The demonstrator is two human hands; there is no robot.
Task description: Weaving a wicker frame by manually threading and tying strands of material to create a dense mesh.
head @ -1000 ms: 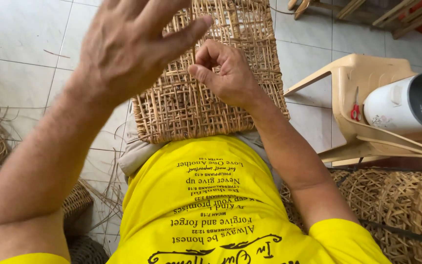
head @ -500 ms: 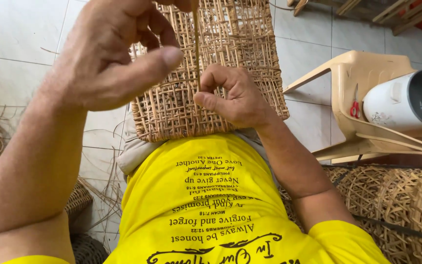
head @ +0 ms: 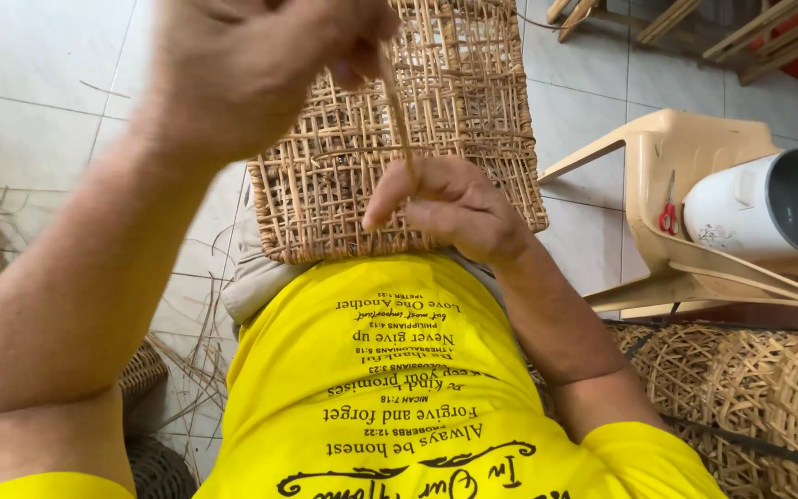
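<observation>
One thin tan cane strand (head: 397, 111) running upright: pinched above in left hand (head: 260, 65), below in right hand (head: 454, 208) (nearer the flat woven rattan panel (head: 473, 102)).

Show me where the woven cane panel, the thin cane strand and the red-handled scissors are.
woven cane panel (head: 473, 102), head view, open weave.
thin cane strand (head: 397, 111), head view, middle of strand.
red-handled scissors (head: 668, 218), head view, handles.

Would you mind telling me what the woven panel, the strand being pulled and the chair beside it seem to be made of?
The panel looks like rattan or cane: tan, matte strips in an open lattice. The strand, pinched in the left hand and steadied by the right hand, appears to be the same fibre, thin and stiff. The chair seems moulded plastic: smooth, beige, slightly glossy.
</observation>
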